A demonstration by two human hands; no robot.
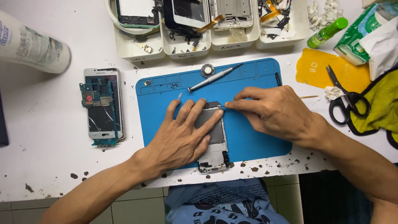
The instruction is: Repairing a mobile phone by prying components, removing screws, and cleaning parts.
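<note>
I am pressing my left hand (184, 135) flat, fingers spread, on the opened phone frame (213, 143) lying at centre frame on the blue mat (253, 137). My right hand (275, 112) is pinching a thin tool, its tip touching the frame's upper edge. A screwdriver (211, 79) is lying above on the mat; a second opened phone (101, 108) is sitting left on the bench (41, 145).
</note>
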